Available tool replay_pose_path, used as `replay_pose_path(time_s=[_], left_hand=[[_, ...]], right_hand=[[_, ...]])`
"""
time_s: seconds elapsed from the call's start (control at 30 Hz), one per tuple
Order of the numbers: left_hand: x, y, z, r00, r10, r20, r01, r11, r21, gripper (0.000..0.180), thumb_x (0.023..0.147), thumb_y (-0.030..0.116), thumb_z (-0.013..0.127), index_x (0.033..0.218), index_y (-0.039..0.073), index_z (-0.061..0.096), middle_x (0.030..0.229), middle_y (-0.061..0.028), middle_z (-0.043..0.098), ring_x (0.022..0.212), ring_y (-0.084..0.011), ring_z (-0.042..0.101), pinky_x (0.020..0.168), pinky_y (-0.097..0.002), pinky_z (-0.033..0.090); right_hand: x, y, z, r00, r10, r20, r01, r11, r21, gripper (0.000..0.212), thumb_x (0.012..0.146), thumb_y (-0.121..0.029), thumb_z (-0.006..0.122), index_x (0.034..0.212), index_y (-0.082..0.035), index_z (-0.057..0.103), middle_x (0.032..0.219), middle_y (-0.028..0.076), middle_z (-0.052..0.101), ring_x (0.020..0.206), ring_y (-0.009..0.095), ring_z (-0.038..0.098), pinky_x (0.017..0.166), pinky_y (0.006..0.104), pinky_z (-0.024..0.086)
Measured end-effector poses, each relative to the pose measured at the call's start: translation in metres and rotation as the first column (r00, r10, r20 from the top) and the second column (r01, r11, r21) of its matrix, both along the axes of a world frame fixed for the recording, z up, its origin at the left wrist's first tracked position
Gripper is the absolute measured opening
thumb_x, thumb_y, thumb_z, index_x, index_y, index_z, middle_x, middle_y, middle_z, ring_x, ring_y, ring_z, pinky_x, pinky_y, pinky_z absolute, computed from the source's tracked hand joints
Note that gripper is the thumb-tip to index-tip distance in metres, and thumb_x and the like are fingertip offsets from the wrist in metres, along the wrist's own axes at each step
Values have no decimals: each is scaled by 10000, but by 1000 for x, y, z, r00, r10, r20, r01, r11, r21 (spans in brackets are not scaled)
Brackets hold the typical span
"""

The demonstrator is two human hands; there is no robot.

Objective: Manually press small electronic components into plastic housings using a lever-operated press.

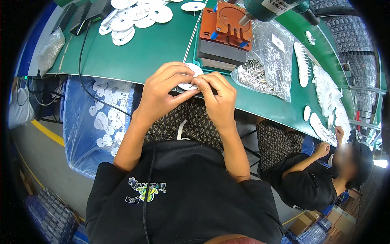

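Note:
Between my two hands, at the front edge of the green table, is a white round disc [194, 70]. My left hand [164, 87] grips its left side with thumb and fingers. From the other side my right hand [219, 95] pinches something at the disc's near right part; a small thin dark piece shows by the fingertips, too small to name. Just beyond my hands stands an orange metal fixture [228, 24] on a dark block, under a dark green press head [264, 10]. A clear bag of metal pins [258, 75] lies to its right.
White discs [140, 14] are heaped at the far left beside black boxes [81, 18]. A blue-lined bin [77, 138] of discs stands below the table. Rows of discs [301, 65] line the right side, where another person [325, 175] sits. A black cable [83, 77] hangs over the table edge.

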State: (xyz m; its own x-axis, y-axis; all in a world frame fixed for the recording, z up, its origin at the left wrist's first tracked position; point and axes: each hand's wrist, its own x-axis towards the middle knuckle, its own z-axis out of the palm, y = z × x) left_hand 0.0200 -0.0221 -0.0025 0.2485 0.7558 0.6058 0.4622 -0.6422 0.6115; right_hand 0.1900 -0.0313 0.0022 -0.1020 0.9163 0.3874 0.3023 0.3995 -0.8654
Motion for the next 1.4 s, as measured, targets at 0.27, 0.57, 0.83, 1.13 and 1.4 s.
replay_pose_path(time_s=[0.27,0.57,0.83,1.13,1.4], left_hand=[[0,1,-2,1000,10,9,-10,1000,-13,297,689,79,835,943,31,689,1008,-83,709,1006,-277,667,846,-367,541],[-4,-3,-2,997,52,-49,-55,996,-74,440,687,57,806,1108,36,679,1111,-120,690,1038,-309,644,911,-381,510],[6,10,30,996,79,34,-84,979,187,349,648,54,876,969,39,743,1043,-103,720,1031,-302,672,890,-399,538],[62,76,55,968,115,-222,-26,930,367,409,828,185,759,1212,65,680,1236,-104,671,1252,-358,548,1112,-503,371],[57,76,53,972,148,-183,-75,932,355,327,883,213,711,1184,90,682,1201,-70,673,1293,-325,517,1116,-521,359]], right_hand=[[1,6,0,984,-22,179,-22,971,237,75,840,-79,718,872,-17,689,781,85,620,701,250,606,626,364,486],[5,-4,8,918,18,397,-110,972,209,246,869,-208,703,1090,-99,695,876,75,565,823,261,608,735,380,503],[40,-20,-19,934,-256,251,179,939,293,207,872,-110,688,1062,-27,697,978,129,663,865,289,633,767,408,502],[43,-24,-15,944,-248,218,170,931,321,75,842,-6,676,916,2,681,892,120,672,826,297,631,753,391,496],[43,-26,-5,971,-195,137,166,966,201,49,859,3,675,902,6,698,891,129,698,826,295,650,755,375,513]])
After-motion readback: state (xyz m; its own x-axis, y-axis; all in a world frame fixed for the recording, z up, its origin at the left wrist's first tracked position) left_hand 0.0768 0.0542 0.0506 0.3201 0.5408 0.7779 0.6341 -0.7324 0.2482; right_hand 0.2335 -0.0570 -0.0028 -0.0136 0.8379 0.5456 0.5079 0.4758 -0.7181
